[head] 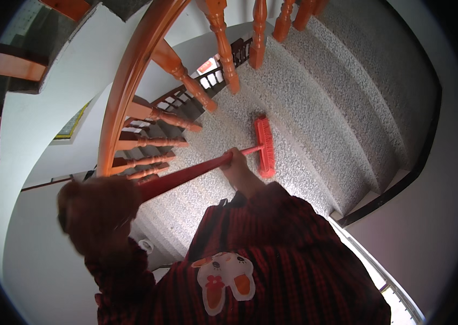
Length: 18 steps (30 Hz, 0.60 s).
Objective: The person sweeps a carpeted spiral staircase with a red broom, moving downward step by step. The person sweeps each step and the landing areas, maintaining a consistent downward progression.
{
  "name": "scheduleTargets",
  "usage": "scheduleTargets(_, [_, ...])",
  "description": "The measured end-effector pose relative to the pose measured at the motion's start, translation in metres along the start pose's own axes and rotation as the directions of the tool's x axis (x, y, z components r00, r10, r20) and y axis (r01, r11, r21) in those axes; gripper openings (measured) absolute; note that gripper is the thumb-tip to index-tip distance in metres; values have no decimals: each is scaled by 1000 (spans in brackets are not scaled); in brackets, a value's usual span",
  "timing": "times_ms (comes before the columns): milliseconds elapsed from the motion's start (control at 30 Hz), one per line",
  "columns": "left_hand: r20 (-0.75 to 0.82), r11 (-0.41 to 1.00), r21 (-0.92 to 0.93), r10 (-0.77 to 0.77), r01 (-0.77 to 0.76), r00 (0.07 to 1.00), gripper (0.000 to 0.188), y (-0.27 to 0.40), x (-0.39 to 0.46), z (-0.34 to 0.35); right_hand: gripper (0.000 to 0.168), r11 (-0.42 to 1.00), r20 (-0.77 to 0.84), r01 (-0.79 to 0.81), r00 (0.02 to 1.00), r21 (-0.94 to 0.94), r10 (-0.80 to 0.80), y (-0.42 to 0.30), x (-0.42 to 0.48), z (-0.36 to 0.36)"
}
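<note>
A red push broom [265, 147] with a long red handle lies across the view, its bristled head on a speckled stone stair tread [229, 122]. My left hand [99, 211], large and near the camera at the left, is closed round the upper end of the handle. Lower on the same handle, not far from the broom head, my right hand [235, 164] grips it. Both sleeves are red and black checked cloth, and a rabbit patch [227, 280] shows on the garment's front.
A curved wooden handrail [125, 87] with turned balusters [259, 34] borders the stairs on the left and top. Speckled steps [310, 97] curve along the right, edged by a dark skirting [428, 134] against the wall. A small white round object [146, 245] is at lower left.
</note>
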State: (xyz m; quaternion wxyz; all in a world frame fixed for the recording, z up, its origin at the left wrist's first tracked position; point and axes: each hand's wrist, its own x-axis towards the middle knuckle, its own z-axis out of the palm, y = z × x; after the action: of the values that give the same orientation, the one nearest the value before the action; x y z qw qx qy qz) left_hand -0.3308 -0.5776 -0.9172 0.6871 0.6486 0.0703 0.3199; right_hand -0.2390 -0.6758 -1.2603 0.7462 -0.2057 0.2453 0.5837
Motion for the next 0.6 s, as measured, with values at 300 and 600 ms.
scheduleTargets(300, [-517, 973, -178, 34, -146, 855, 29, -22, 22, -75, 5, 997, 9, 29, 1000, -72, -28, -3, 78, 44])
scheduleTargets(600, [-856, 984, -80, 13, -156, 517, 28, -2, -11, -80, 13, 955, -307, -30, 949, -294, -65, 21, 78, 107])
